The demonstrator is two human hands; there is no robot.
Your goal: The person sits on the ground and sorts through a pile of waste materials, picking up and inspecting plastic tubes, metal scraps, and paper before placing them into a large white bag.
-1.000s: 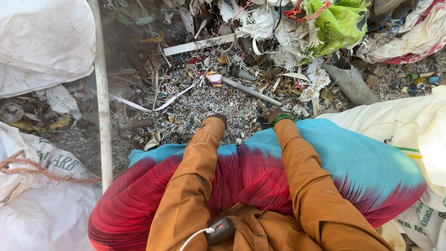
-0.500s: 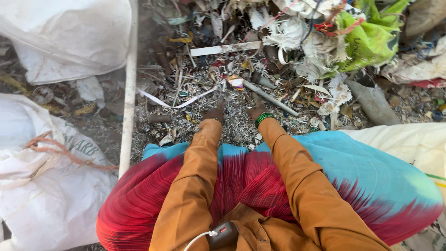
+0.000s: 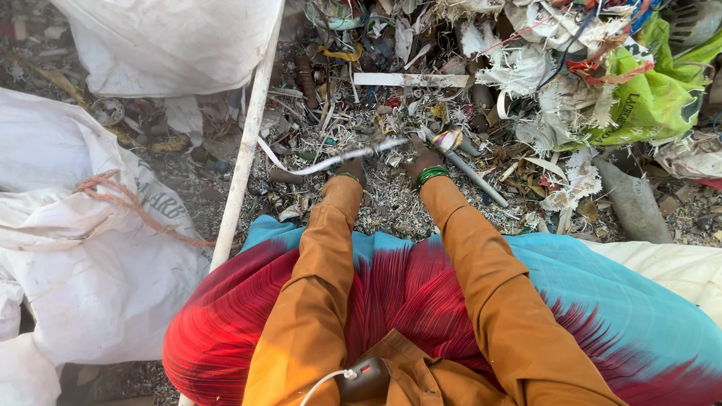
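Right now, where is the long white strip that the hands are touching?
In the head view, the white strip lies across the scrap pile at upper centre, curving from the left hand toward the white pole on the left.

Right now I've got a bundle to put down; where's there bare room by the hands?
Little. The flattest patch is the shredded litter between the left hand and right hand. Another lies between the white pole and the sacks. Beyond the hands, the scrap pile is crowded.
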